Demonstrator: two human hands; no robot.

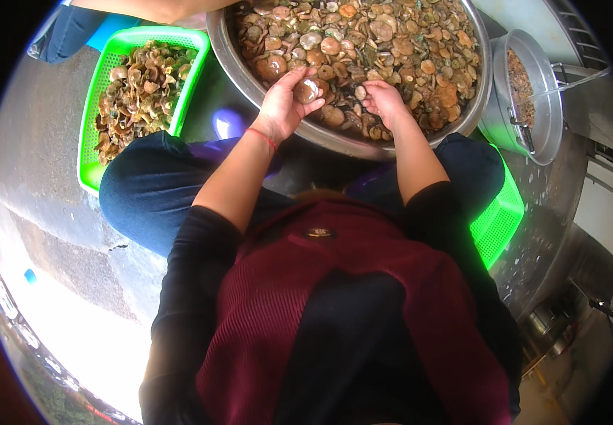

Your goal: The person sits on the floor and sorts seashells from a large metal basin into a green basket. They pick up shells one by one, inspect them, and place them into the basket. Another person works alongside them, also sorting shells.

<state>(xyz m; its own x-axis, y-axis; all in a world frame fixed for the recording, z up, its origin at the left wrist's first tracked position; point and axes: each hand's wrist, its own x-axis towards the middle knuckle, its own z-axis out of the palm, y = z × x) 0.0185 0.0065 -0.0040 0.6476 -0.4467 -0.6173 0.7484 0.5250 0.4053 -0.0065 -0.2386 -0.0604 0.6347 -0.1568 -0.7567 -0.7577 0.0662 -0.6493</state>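
Observation:
A wide metal basin (237,69) full of wet brown mushrooms (383,29) stands before me. My left hand (287,101), with a red string at the wrist, is over the basin's near part and holds a brown mushroom cap (306,91) with a wet, shiny top. To its right, my right hand (383,101) pinches a small pale mushroom (360,93) between thumb and fingers, just above the other mushrooms. The two hands are apart.
A green plastic basket (84,133) with mushrooms stands at the left. Right of the basin is a metal bucket (548,106) with brown bits inside. Another green basket (500,228) shows beside my right knee. Another person's bare limb (147,8) reaches in at the top left.

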